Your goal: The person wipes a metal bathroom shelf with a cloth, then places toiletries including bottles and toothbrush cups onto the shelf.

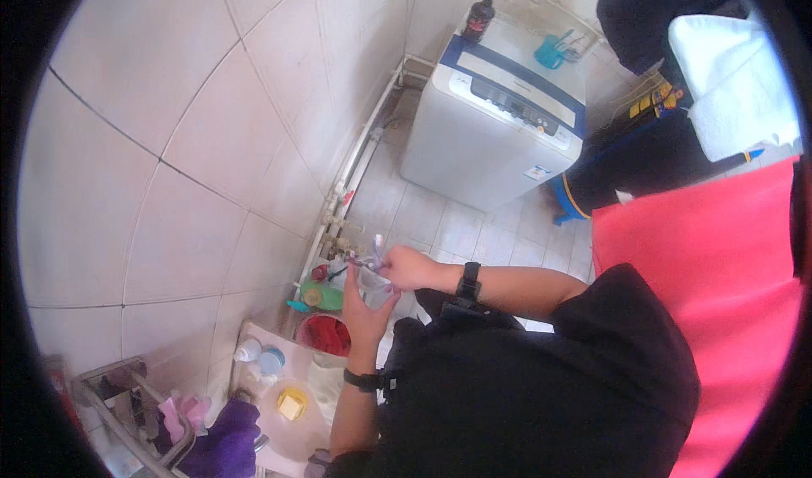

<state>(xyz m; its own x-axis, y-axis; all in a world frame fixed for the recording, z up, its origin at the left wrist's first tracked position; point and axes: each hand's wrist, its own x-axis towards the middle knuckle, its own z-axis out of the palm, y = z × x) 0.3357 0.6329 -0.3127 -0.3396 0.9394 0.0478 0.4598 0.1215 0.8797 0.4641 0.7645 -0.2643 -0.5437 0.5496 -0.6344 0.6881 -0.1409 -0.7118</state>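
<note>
My left hand (366, 316) is wrapped around a clear, see-through cup (374, 281) in front of my body. At the cup's mouth, my right hand (409, 268) has its fingers closed on a toothbrush (379, 249), its pale head pointing up. Other thin dark and purple handles (358, 263) lie across the cup's rim; whether they are more toothbrushes I cannot tell. My right fingers hide part of the cup. Just past my left hand stand a green plastic bottle (322, 296) and a red basin (323, 334).
A washing machine (491, 142) stands ahead, bearing a dark pump bottle (479, 18). White pipes with valves (342, 221) run along the tiled wall (209, 129). At lower left are a sink counter (273, 449) with yellow-dish soap (292, 405) and a purple towel (225, 443). Red cloth (698, 237) hangs right.
</note>
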